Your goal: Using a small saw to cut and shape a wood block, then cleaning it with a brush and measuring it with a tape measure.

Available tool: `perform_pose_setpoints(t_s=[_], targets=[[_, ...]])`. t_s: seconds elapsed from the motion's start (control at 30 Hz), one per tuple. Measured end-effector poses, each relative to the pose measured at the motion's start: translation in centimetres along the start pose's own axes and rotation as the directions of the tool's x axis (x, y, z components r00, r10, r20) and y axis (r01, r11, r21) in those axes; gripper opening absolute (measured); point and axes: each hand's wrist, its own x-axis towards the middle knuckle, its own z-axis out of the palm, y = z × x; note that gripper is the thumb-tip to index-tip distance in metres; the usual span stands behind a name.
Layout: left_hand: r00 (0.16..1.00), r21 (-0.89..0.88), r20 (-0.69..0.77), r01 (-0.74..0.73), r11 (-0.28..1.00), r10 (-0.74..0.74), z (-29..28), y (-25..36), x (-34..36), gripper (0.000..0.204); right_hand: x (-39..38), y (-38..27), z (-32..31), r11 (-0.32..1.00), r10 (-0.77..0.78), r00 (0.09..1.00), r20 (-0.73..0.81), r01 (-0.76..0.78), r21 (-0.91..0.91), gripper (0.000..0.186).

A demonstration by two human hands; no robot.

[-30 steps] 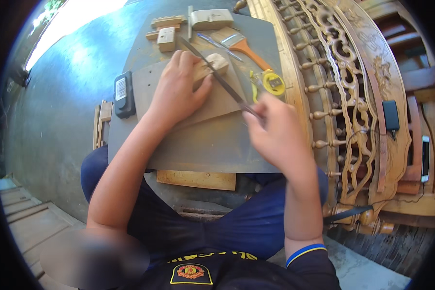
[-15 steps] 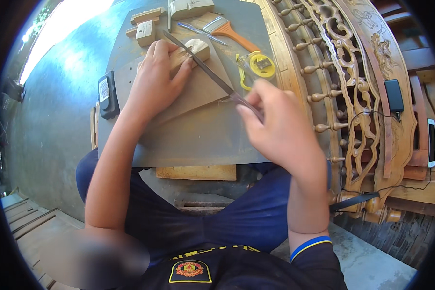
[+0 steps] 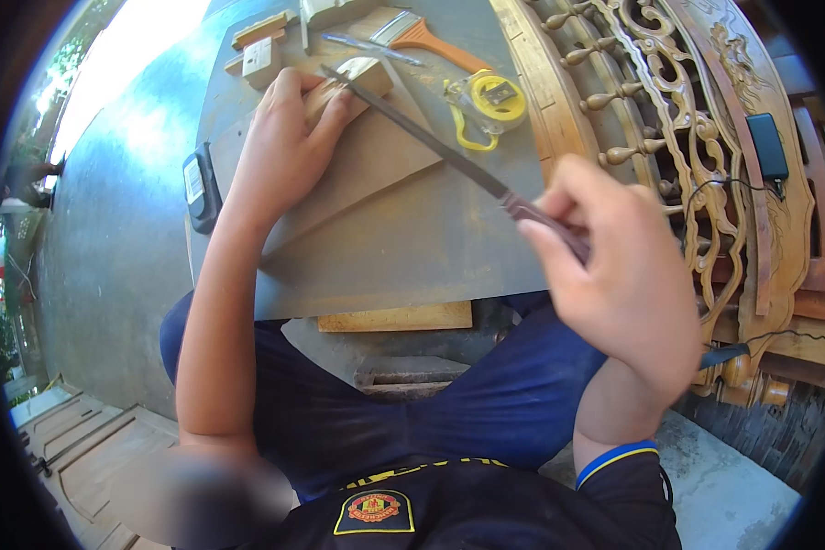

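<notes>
My left hand [image 3: 289, 151] is closed on a pale wooden block [image 3: 367, 75] with a rounded end, which it holds down on a flat wooden board [image 3: 362, 170]. In my right hand [image 3: 623, 266] is the dark handle of a long narrow file [image 3: 435, 145], gripped between thumb and fingers. The file slants up to the left, and its far end lies across the block beside my left fingertips. My left fingers hide part of the block.
On the grey worktable [image 3: 367, 261] lie a yellow tape measure [image 3: 497, 99], an orange-handled paintbrush [image 3: 431, 44], a pen [image 3: 348, 42], small wood blocks [image 3: 262, 62] and a black device [image 3: 202, 188]. Carved wooden furniture [image 3: 697, 156] stands along the right, with a black adapter [image 3: 766, 147] on it.
My right hand has drawn back to the right and toward me with the file, so more of the blade has slid off the block. My left hand keeps hold of the block.
</notes>
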Motion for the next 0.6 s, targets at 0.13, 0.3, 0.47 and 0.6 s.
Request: perform_pose_setpoints(t_s=[0.13, 0.3, 0.47, 0.6], targets=[[0.994, 0.038, -0.026, -0.107, 0.994, 0.108, 0.0, -0.1, -0.2, 0.042, 2.9, 1.0, 3.8, 0.958, -0.261, 0.95, -0.171, 0.234, -0.167, 0.015], [0.992, 0.144, -0.058, -0.099, 0.985, 0.109, 0.1, -0.9, -0.4, 0.04, 2.4, 1.1, 3.5, 0.962, -0.251, 0.959, -0.132, 0.233, -0.139, 0.013], [0.98, 0.148, -0.082, -0.168, 0.975, 0.182, 0.7, 0.5, -0.5, 0.04, 1.3, 1.7, 2.2, 0.987, -0.147, 0.986, -0.081, 0.141, -0.073, 0.013], [0.982, 0.152, -0.087, -0.155, 0.976, 0.169, 1.0, -0.8, -0.8, 0.041, 4.2, 1.8, 6.1, 0.928, -0.362, 0.873, -0.326, 0.307, -0.21, 0.012]])
